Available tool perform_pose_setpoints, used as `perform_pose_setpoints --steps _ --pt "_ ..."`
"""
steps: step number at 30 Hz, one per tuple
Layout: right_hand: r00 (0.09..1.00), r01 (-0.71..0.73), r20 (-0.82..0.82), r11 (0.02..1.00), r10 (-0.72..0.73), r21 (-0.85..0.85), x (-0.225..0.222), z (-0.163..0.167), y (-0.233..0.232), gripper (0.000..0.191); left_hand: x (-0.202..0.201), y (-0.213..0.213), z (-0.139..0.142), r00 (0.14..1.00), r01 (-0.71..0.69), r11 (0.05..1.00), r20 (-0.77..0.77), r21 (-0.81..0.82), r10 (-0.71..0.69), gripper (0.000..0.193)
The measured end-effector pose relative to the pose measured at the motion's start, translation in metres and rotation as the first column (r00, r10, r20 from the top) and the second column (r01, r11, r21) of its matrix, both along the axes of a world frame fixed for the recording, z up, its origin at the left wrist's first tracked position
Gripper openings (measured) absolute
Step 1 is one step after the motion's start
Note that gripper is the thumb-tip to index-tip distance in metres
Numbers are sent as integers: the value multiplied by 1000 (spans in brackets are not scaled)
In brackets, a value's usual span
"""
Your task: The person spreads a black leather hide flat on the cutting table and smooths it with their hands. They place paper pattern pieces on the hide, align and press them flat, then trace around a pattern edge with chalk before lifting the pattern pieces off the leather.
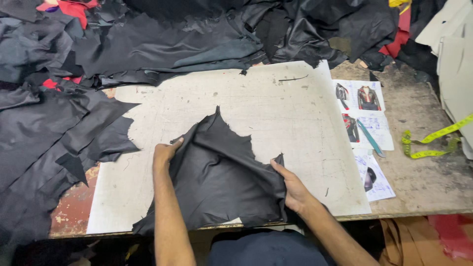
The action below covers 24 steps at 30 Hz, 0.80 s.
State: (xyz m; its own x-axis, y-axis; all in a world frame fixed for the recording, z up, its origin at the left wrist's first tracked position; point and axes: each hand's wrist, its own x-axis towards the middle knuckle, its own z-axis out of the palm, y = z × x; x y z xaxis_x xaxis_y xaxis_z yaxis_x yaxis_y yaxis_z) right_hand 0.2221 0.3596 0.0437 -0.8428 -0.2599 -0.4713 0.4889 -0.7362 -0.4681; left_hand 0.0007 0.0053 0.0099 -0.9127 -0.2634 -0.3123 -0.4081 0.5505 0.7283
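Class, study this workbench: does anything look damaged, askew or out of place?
The black leather piece both hands hold has a ragged, jagged edge. The yellow measuring tape lies tangled. The table surface is worn, with red paint chipped at its left corner.

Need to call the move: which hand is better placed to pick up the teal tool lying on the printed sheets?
Probably right: the right hand grips the black leather piece on the side nearer the teal tool. The left hand holds the far edge.

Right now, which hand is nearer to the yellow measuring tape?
The right hand. It grips the right edge of the black leather piece, while the yellow measuring tape lies further to its right. The left hand holds the leather's opposite edge, farther away.
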Motion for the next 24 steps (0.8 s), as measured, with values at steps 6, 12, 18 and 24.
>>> perform_pose_setpoints --steps 6,12,18,24 --pt "997 68 -38 998 -68 4 21 15 8 55 20 0 24 953 169 967 283 -191 -110 104" --pt "999 -43 -33 998 41 -48 52 19 11 63 43 55 28 950 -90 985 310 147 40 77" --pt "987 -1 -161 991 22 131 86 47 42 69 41 58 39 894 -219 969 -420 -111 154 32" --pt "843 -131 -456 931 286 341 139 82 28 75 29 26 60 834 -234 898 -552 -372 -11 23"
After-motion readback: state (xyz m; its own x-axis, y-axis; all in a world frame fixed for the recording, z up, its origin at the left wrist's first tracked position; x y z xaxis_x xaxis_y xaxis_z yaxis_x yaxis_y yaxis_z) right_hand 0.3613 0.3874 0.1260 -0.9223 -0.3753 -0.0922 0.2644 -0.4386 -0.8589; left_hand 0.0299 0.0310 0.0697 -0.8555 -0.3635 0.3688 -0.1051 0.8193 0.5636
